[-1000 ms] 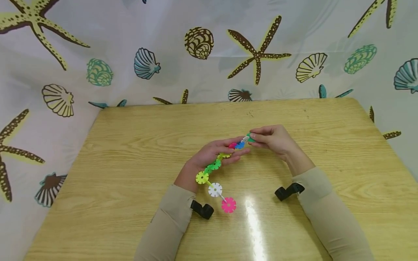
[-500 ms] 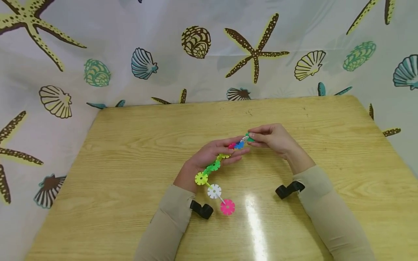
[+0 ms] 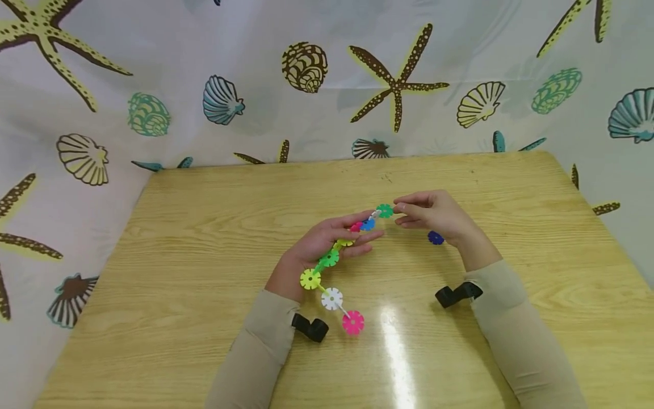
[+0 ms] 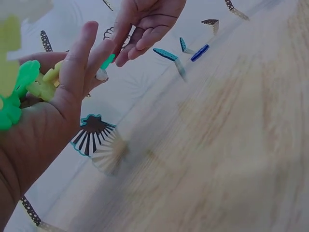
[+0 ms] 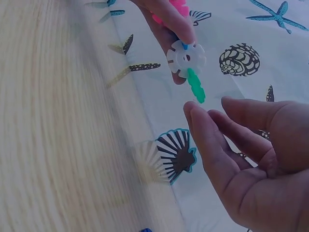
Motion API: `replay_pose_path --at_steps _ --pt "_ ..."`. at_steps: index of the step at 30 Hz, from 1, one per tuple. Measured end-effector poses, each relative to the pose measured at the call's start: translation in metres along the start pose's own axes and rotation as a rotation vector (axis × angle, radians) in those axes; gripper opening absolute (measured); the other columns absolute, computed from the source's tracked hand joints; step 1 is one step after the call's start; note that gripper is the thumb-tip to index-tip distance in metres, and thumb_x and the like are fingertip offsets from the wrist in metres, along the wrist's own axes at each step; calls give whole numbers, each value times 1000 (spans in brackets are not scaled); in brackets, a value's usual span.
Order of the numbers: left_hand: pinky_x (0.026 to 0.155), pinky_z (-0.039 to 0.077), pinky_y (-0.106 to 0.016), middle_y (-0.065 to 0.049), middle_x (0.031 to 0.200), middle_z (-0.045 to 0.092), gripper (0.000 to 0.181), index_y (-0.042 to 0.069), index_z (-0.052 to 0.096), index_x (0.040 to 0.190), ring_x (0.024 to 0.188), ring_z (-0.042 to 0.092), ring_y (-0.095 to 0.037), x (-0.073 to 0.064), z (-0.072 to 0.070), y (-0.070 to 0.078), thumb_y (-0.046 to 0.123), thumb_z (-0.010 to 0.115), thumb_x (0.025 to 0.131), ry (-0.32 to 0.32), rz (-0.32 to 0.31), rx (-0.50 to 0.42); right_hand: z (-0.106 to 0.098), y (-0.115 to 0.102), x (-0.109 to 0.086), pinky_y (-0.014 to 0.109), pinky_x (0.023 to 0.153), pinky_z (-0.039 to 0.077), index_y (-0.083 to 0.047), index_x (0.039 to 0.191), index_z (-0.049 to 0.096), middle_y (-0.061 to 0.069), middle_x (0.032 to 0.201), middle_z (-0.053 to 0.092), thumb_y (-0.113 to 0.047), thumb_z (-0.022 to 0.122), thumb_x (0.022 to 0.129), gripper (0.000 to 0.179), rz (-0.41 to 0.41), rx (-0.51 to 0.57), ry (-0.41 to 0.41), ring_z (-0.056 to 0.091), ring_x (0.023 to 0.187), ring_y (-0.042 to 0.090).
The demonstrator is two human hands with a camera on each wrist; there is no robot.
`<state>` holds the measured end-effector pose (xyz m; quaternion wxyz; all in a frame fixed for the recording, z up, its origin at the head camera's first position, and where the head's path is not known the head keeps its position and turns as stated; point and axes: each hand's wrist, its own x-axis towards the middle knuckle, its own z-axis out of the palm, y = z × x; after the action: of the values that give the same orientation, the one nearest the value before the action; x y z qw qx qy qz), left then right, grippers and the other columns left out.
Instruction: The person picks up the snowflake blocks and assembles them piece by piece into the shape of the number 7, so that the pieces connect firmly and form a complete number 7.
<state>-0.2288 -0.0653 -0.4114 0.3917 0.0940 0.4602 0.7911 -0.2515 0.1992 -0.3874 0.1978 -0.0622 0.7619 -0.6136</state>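
Note:
A chain of colourful slotted interlocking discs lies across my left hand (image 3: 324,241), which holds it between thumb and fingers. Its far end is a green disc (image 3: 385,211), joined to a white disc (image 5: 187,59). From the hand the chain trails toward me through a yellow disc (image 3: 310,279) and a white one to a pink disc (image 3: 353,322). My right hand (image 3: 431,213) is just right of the green end, thumb and fingertips apart with nothing between them. Below its palm shows a dark blue disc (image 3: 436,237), held by neither hand.
The hands are over a wooden table (image 3: 204,227). A curtain (image 3: 265,113) printed with shells and starfish hangs behind and at both sides. Black wrist cameras (image 3: 311,328) sit on both sleeves.
My right hand has let go of the green disc and drawn slightly right. The dark blue disc has come into sight under it. My left hand keeps its hold on the chain.

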Motion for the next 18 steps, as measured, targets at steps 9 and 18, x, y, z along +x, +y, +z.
replay_pose_path --at_steps 9,18 --pt "103 52 -30 -14 165 25 51 9 35 156 142 45 -27 -3 -1 3 1 40 106 16 15 8 -6 -2 -6 43 98 57 6 134 58 26 132 62 -16 64 98 42 -30 -150 -23 66 117 36" --pt "104 51 -30 -12 165 25 50 11 38 154 141 47 -25 0 3 2 3 43 105 -1 -1 29 -24 5 -18 39 95 59 -1 131 64 17 130 66 -25 69 96 43 -46 -309 -13 68 111 27"
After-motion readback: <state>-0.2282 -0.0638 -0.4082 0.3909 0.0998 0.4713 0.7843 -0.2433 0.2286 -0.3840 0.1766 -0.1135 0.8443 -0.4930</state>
